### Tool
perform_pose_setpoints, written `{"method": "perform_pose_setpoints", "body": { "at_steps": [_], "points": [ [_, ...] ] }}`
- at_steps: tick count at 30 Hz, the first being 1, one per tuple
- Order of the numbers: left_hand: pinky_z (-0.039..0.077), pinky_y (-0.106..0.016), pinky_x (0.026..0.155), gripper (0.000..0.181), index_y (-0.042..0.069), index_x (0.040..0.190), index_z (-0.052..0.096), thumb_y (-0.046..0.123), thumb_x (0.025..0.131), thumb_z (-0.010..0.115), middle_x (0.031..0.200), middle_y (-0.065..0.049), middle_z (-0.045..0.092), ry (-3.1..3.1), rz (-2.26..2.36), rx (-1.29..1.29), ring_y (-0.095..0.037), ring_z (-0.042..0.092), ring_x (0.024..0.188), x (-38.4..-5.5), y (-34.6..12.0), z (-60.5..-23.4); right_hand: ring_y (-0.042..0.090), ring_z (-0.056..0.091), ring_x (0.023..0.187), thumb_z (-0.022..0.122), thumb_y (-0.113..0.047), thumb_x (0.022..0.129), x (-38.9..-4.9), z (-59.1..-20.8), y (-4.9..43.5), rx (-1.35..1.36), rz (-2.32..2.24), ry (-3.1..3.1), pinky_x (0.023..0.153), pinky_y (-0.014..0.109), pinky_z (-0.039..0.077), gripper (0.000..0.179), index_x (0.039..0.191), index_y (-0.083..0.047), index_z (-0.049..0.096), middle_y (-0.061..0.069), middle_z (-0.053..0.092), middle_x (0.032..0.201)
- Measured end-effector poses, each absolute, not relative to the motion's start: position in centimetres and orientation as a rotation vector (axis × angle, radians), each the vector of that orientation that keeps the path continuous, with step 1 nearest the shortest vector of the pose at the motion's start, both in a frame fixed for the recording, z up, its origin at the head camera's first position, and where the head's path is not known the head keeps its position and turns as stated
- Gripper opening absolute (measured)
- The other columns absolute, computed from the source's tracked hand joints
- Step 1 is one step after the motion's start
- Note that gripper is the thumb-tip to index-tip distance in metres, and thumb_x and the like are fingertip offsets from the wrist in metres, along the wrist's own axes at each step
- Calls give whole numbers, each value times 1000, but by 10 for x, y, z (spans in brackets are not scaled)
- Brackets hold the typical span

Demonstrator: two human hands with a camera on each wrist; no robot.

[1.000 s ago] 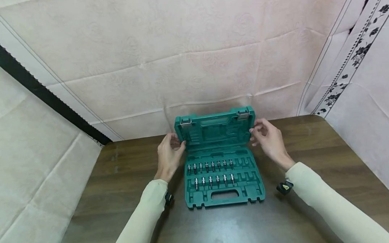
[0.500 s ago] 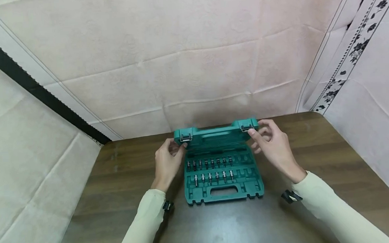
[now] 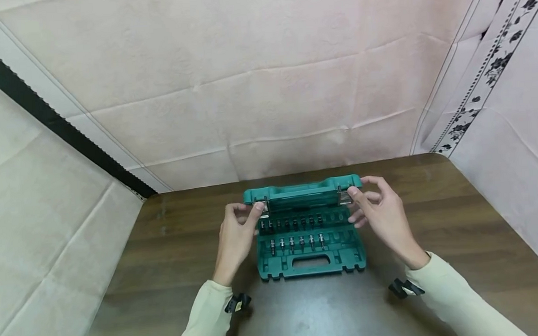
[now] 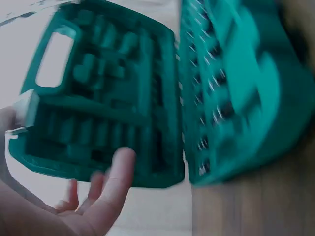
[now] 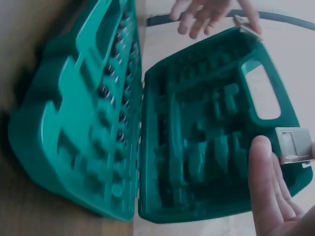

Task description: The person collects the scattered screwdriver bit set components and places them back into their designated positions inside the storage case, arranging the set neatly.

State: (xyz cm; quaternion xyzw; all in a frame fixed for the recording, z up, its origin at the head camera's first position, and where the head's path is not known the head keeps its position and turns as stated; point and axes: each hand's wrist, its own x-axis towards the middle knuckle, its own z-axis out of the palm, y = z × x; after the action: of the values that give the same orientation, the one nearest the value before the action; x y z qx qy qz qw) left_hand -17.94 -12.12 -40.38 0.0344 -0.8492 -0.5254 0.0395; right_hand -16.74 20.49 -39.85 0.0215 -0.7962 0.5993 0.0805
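Observation:
A green socket-set case (image 3: 273, 269) lies on the table, its lid (image 3: 304, 200) tilted partway up over the back. Two rows of metal bit sockets (image 3: 292, 244) sit in the base. At the lid's left corner, my left hand (image 3: 235, 239) grips the edge, thumb on a metal latch (image 4: 24, 115). My right hand (image 3: 386, 223) holds the right corner, its thumb by the other latch (image 5: 294, 145). Molded recesses line the lid's inside, seen in the left wrist view. Some fingers of both hands are hidden behind the lid in the head view.
The brown wooden table (image 3: 174, 272) extends around the case. Pale patterned cloth (image 3: 265, 88) hangs behind the table's back edge and along both sides. A dark device (image 3: 237, 303) is strapped at the left wrist, another device (image 3: 405, 288) at the right.
The lid has swung forward and down from nearly upright, both hands moving with it. Both thumbs have come onto or beside the latches. The base has stayed in place.

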Motion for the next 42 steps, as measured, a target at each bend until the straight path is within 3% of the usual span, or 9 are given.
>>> {"method": "perform_pose_setpoints", "body": {
  "at_steps": [3,6,8,14,19,29,34,42],
  "points": [
    [63,-44,76,72,2,111,65,72,93,66,98,-18,71,-2535,-1734,136,-32,74,77,-172,-121,-401,29,76,68,63,-42,107,-166,-398,206,96,1879,-2369,68,35,63,61,151,-7,39,10,78,95],
    [62,-38,68,63,1,88,73,63,94,70,82,-15,71,-2486,-1806,85,-31,68,69,-165,-119,-398,31,76,69,61,-39,108,-162,-399,208,123,1952,-2372,73,33,63,63,153,-5,33,9,77,92],
    [60,-32,63,58,4,81,76,60,96,71,77,-10,71,-2490,-1803,50,-29,65,67,-160,-118,-396,30,76,69,60,-36,109,-158,-400,210,131,1997,-2377,74,34,63,63,154,-5,29,12,76,90],
    [57,-29,60,49,8,77,78,52,98,71,69,-6,71,-2553,-1773,44,-27,63,63,-145,-116,-393,28,71,65,60,-33,109,-142,-405,213,100,2130,-2392,65,42,63,68,157,-6,20,20,70,85],
    [54,-27,57,48,6,76,77,46,100,71,68,-8,70,-2601,-1805,50,-20,59,59,-131,-118,-390,27,66,57,61,-29,109,-127,-410,212,80,2198,-2413,58,43,61,70,159,-7,17,15,67,78],
    [45,-24,50,50,1,78,77,45,101,71,65,-3,68,-2775,-1762,110,-13,56,56,-109,-121,-402,28,63,50,70,-24,104,-101,-420,210,-4,2138,-2453,51,47,58,68,156,-9,29,17,67,75],
    [52,-25,54,50,1,80,75,46,102,69,67,-3,69,-2828,-1765,95,-11,57,57,-105,-124,-410,27,64,51,73,-18,102,-93,-427,211,17,2151,-2466,51,49,58,69,156,-9,30,24,66,78],
    [56,-29,53,40,6,84,74,40,104,68,71,-1,69,-2979,-1709,-28,-12,59,58,-96,-134,-427,23,63,57,72,-9,100,-85,-440,218,169,2204,-2549,53,43,59,79,158,-7,19,22,66,86]
  ]
}}
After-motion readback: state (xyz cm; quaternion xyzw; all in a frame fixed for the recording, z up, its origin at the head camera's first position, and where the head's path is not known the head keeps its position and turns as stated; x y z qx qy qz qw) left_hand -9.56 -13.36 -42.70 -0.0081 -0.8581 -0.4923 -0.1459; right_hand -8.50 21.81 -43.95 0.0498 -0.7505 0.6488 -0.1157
